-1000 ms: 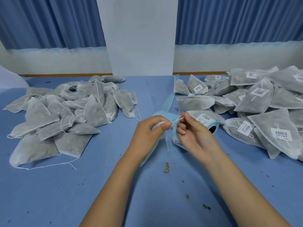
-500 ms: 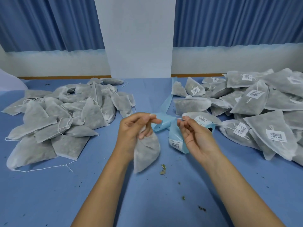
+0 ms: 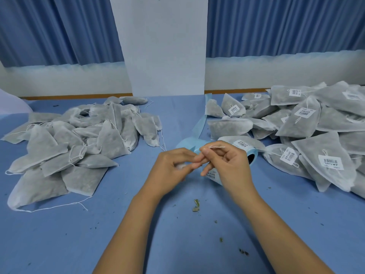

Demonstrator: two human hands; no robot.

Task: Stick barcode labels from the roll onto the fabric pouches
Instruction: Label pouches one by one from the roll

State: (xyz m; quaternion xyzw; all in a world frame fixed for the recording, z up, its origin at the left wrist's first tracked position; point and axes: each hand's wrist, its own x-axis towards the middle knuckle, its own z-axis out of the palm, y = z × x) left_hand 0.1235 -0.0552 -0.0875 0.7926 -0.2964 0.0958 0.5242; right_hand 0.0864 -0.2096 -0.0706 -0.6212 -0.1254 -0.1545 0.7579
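My left hand [image 3: 172, 168] curls round a grey fabric pouch [image 3: 180, 166], which is almost wholly hidden in the palm. My right hand [image 3: 227, 163] pinches the pouch's white drawstring [image 3: 217, 147] between thumb and forefinger, right beside the left fingertips. Just behind both hands lies the light-blue label roll [image 3: 251, 155] on its side, with a strip of backing carrying barcode labels [image 3: 212, 175] hanging under my right hand.
A heap of unlabelled grey pouches [image 3: 79, 143] covers the left of the blue table [image 3: 118, 234]. A heap of labelled pouches [image 3: 308, 135] fills the right. An empty backing strip [image 3: 200, 123] trails toward the back. Dried plant crumbs [image 3: 196, 205] lie near the front.
The pouch hung below my left hand half a second ago; now it is drawn up into the palm. Both hands have come together, with the right still pinching the string.
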